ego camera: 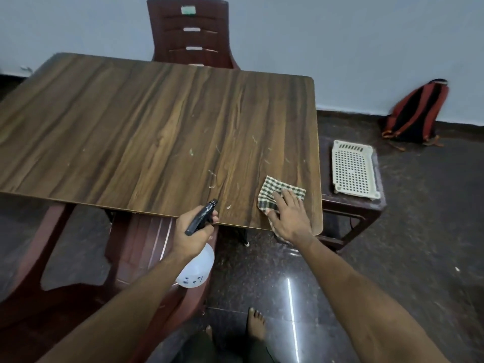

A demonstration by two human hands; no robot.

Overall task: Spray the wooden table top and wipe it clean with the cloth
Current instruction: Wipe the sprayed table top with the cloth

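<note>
Head view: the right hand (289,218) lies flat on the checked cloth (280,196) — fingers spread — at the near right corner of the wooden table top (146,127). The left hand (193,231) is wrapped tight around the spray bottle (195,268), just off the near edge.

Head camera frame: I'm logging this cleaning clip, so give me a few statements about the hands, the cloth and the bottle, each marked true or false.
1. The left hand holds the spray bottle. True.
2. The right hand presses flat on the checked cloth. True.
3. The cloth lies at the middle of the table top. False: it lies at the near right corner.
4. The white basket stands on the table top. False: it stands on a low stool beside it.
5. The bottle's nozzle points at the floor. False: toward the table top.
</note>
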